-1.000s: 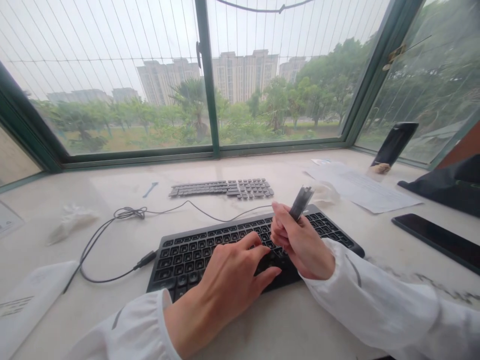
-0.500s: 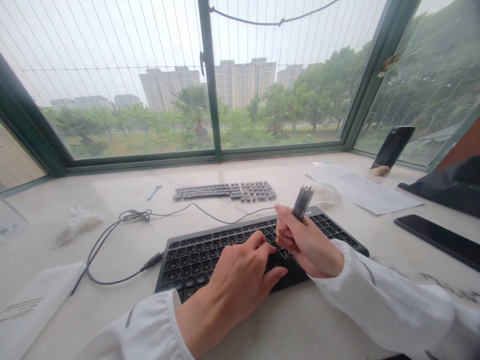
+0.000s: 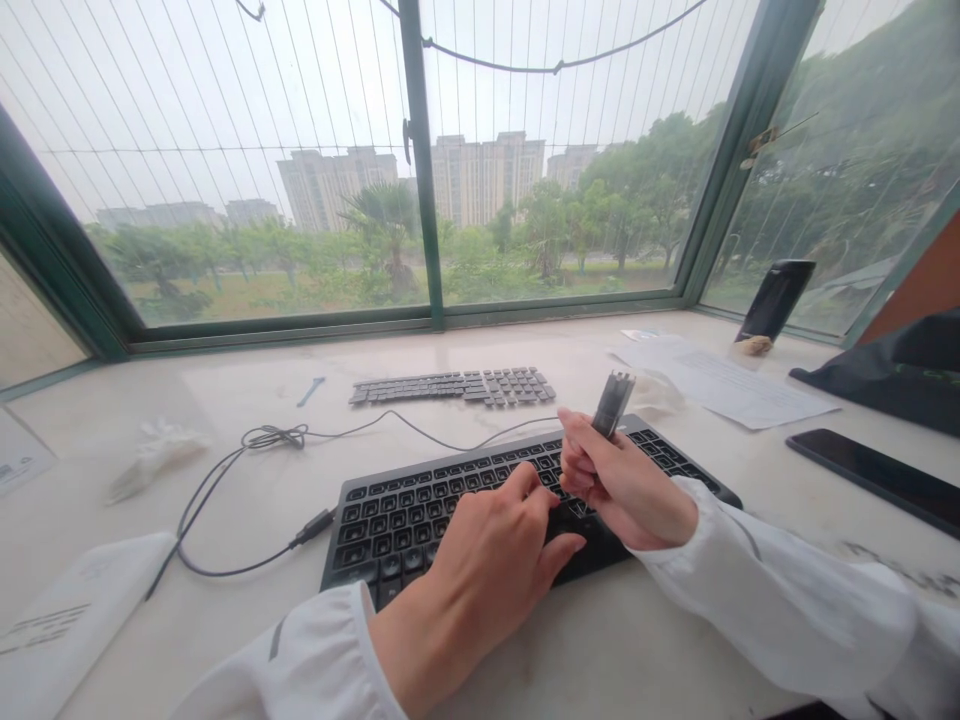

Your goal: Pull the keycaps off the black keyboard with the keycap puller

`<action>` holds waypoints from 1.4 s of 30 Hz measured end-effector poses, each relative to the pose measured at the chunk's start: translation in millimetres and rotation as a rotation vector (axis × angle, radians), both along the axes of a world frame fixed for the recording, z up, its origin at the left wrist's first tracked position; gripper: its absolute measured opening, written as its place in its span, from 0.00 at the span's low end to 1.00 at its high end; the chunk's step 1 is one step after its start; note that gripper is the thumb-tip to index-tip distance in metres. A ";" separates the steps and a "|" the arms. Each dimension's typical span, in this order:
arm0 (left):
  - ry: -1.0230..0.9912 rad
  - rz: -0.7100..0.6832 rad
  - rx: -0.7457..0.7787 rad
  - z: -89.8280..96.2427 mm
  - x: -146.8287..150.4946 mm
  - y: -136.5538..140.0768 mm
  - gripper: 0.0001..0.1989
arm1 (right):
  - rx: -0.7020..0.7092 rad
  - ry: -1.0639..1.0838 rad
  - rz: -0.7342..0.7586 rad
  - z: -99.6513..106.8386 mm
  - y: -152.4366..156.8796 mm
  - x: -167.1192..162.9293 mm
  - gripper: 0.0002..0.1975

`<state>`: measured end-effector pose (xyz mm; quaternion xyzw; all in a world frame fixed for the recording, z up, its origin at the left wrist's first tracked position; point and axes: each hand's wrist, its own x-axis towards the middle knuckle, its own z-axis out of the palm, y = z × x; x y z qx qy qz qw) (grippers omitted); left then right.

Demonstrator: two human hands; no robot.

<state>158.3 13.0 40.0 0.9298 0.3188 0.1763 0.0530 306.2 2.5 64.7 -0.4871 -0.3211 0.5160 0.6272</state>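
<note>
White-sleeved at both wrists, gripping a dark slim tool [image 3: 613, 402] in the right hand [image 3: 626, 490], with the fingers closing tightly around it and its notched end pointing upward. Just beside, bending the left hand [image 3: 484, 545] over the black keyboard [image 3: 382, 522], with the thumb standing apart from the curled fingers; being unable to tell whether pinching something there, because of the fingertips being partly hidden. Having the keyboard lying directly under both hands, slanting a little on the pale table [image 3: 637, 640], and showing square sockets along its left part. Behind it, finding loose keycaps [image 3: 454, 388] lying in rows, and between these and the keyboard a thin cable [image 3: 274, 437] running leftward into a tangled bundle, then bending back to a plug [image 3: 314, 526] near the keyboard's left edge. Farther left, seeing a small blue strip [image 3: 310, 391], a crumpled whitish bag [image 3: 160, 462] and, nearer, a white packet [image 3: 90, 600]. On the right, seeing paper sheets [image 3: 739, 385] lying flat, a dark phone [image 3: 874, 480] resting nearer, and a dark upright object [image 3: 776, 300] standing tilted before the green-framed window [image 3: 421, 180].
</note>
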 end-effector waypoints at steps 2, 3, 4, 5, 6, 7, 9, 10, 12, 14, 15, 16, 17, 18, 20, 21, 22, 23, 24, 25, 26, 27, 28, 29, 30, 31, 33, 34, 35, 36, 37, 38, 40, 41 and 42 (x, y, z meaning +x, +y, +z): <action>0.012 0.004 0.005 1.3 0.3 -0.9 0.19 | -0.012 0.009 0.006 1.1 -0.3 0.3 0.25; 0.018 0.006 0.006 2.1 0.5 -1.5 0.19 | -0.013 0.013 0.006 1.4 -0.4 0.3 0.25; 0.022 0.007 0.008 2.9 0.5 -2.1 0.19 | -0.010 0.019 0.003 1.6 -0.5 0.2 0.26; 0.024 0.008 0.009 3.8 0.6 -2.6 0.18 | -0.006 0.024 -0.001 1.5 -0.5 0.0 0.26; 0.024 0.009 0.008 4.5 0.6 -3.0 0.18 | 0.000 0.028 -0.007 1.2 -0.4 -0.3 0.26; 0.024 0.009 0.006 5.1 0.6 -3.4 0.17 | 0.007 0.031 -0.013 0.6 -0.3 -0.6 0.26; 0.024 0.010 -0.001 5.9 0.6 -3.7 0.17 | 0.027 0.037 -0.025 -1.0 0.4 -1.4 0.25; 0.022 0.011 -0.005 6.0 0.6 -3.7 0.17 | 0.038 0.042 -0.030 -2.0 0.8 -1.8 0.25; 0.014 0.012 -0.012 5.8 0.6 -3.6 0.17 | 0.060 0.055 -0.039 -4.0 1.5 -2.4 0.25; 0.002 0.014 -0.017 5.2 0.7 -3.6 0.17 | 0.078 0.080 -0.049 -5.9 2.0 -2.7 0.25; -0.003 0.015 -0.019 4.8 0.7 -3.6 0.17 | 0.086 0.095 -0.056 -6.8 2.2 -2.7 0.25; -0.005 0.017 -0.021 4.4 0.7 -3.6 0.17 | 0.094 0.111 -0.064 -7.8 2.4 -2.7 0.25; -0.006 0.018 -0.024 4.0 0.7 -3.6 0.17 | 0.100 0.125 -0.070 -8.8 2.6 -2.5 0.25; -0.007 0.019 -0.026 3.8 0.8 -3.7 0.17 | 0.105 0.136 -0.075 -9.8 2.9 -2.3 0.25; -0.010 0.020 -0.032 3.5 0.8 -3.9 0.17 | 0.117 0.146 -0.081 -11.9 3.9 -1.8 0.25; -0.013 0.020 -0.036 3.6 0.8 -4.0 0.17 | 0.124 0.145 -0.083 -12.8 4.6 -1.6 0.25; -0.015 0.020 -0.039 3.7 0.7 -4.0 0.17 | 0.132 0.138 -0.087 -13.6 5.1 -1.6 0.25; -0.017 0.019 -0.041 3.9 0.7 -4.0 0.17 | 0.141 0.125 -0.091 -14.3 5.6 -1.8 0.25; -0.018 0.018 -0.043 3.9 0.7 -4.0 0.17 | 0.153 0.107 -0.093 -14.8 5.8 -2.3 0.25; -0.019 0.015 -0.045 3.9 0.6 -3.9 0.17 | 0.166 0.083 -0.092 -15.2 5.6 -3.0 0.25; -0.020 0.013 -0.046 3.7 0.6 -3.8 0.17 | 0.181 0.056 -0.086 -15.3 5.1 -3.9 0.25; -0.021 0.012 -0.047 3.4 0.6 -3.6 0.17 | 0.196 0.029 -0.076 -15.3 4.3 -4.9 0.25; -0.023 0.014 -0.047 2.9 0.6 -3.5 0.17 | 0.209 0.006 -0.065 -15.3 3.4 -5.9 0.25; -0.026 0.017 -0.046 2.5 0.5 -3.5 0.17 | 0.220 -0.010 -0.056 -15.2 2.4 -6.8 0.25; -0.029 0.020 -0.046 2.3 0.5 -3.5 0.17 | 0.229 -0.018 -0.050 -15.2 1.6 -7.4 0.25; -0.033 0.023 -0.047 2.2 0.5 -3.7 0.17 | 0.233 -0.016 -0.046 -15.3 1.0 -7.8 0.26; -0.041 0.025 -0.053 2.9 0.2 -4.5 0.17 | 0.238 0.006 -0.044 -15.8 0.8 -7.6 0.25; -0.043 0.025 -0.058 3.6 0.1 -4.9 0.17 | 0.237 0.020 -0.042 -16.1 1.1 -7.0 0.25; -0.044 0.025 -0.063 4.3 -0.1 -5.3 0.16 | 0.233 0.034 -0.041 -16.4 1.6 -6.3 0.25; -0.043 0.025 -0.067 5.0 -0.1 -5.7 0.16 | 0.227 0.047 -0.038 -16.7 2.2 -5.5 0.25; -0.042 0.027 -0.070 5.4 -0.2 -6.1 0.16 | 0.220 0.059 -0.036 -16.8 2.7 -4.8 0.25; -0.042 0.030 -0.071 5.7 -0.1 -6.3 0.16 | 0.211 0.069 -0.035 -16.8 3.1 -4.1 0.24; -0.045 0.035 -0.071 5.8 0.1 -6.5 0.17 | 0.191 0.082 -0.036 -16.2 3.2 -3.1 0.24; -0.047 0.035 -0.070 5.9 0.2 -6.6 0.17 | 0.183 0.085 -0.035 -15.8 2.9 -2.8 0.24; -0.047 0.033 -0.070 6.1 0.3 -6.7 0.17 | 0.177 0.084 -0.033 -15.4 2.3 -2.7 0.24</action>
